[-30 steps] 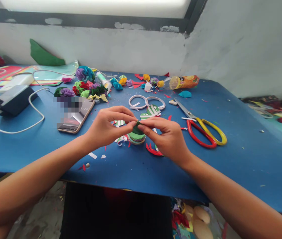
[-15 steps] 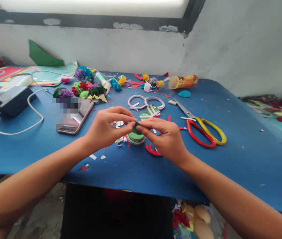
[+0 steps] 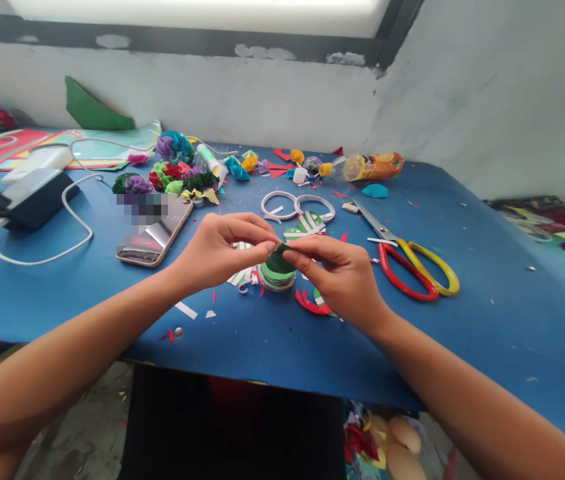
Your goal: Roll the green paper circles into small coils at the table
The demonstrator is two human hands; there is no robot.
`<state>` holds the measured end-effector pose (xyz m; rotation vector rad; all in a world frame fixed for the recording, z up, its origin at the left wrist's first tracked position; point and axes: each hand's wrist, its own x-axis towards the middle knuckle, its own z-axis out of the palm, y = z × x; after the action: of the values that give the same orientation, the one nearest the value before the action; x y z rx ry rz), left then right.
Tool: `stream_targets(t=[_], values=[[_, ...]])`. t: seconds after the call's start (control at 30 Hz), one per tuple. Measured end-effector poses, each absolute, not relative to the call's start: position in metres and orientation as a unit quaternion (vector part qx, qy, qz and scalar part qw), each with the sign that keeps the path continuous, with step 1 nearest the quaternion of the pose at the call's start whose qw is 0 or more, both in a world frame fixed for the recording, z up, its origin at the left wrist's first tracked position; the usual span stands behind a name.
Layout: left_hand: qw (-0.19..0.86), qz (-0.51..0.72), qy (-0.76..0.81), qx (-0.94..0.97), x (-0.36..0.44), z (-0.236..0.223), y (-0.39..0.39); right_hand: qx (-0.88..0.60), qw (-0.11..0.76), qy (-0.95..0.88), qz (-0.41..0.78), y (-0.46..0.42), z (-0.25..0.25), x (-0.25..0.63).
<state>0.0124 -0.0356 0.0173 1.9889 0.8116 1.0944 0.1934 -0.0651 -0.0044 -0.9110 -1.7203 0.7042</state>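
Note:
Between the fingertips of my left hand (image 3: 230, 250) and my right hand (image 3: 340, 270) is a small piece of dark green paper (image 3: 279, 259). Both hands pinch it, thumb against forefinger. Directly under it on the table stands a small stack of paper discs (image 3: 278, 281) in several colours, partly covered by the green piece. Striped green-and-white paper pieces (image 3: 308, 223) lie just behind my fingers, and another (image 3: 240, 273) is half hidden by my left hand. Red paper scraps (image 3: 310, 303) lie under my right hand.
Scissors (image 3: 412, 270) with red and yellow handles lie on the blue table (image 3: 242, 353), right of my hands. A phone (image 3: 157, 233) is at the left, by a dark box (image 3: 27, 200) with a white cable. Two white rings (image 3: 280, 205), a bottle (image 3: 375, 167) and paper flowers (image 3: 177, 177) lie farther back.
The view has shifted slightly, so the table things appear a little farther right. Both hands still pinch the green paper, and more of its face shows now.

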Motion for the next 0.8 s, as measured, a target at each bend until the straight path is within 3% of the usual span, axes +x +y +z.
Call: stream_targets(t=[0.3, 0.53, 0.8], values=[[0.468, 0.382, 0.348, 0.717, 0.0149, 0.0179, -0.0373, -0.389, 0.516, -0.673, 0.36, -0.0663, -0.001, 0.1927], [0.373, 0.377, 0.393, 0.751, 0.0183, 0.0185, -0.0395, -0.397, 0.498, -0.691, 0.343, -0.0623, -0.008, 0.1932], [0.431, 0.337, 0.353, 0.759, 0.0161, 0.0172, -0.0391, -0.406, 0.486, -0.711, 0.307, -0.0636, -0.0082, 0.1964]])
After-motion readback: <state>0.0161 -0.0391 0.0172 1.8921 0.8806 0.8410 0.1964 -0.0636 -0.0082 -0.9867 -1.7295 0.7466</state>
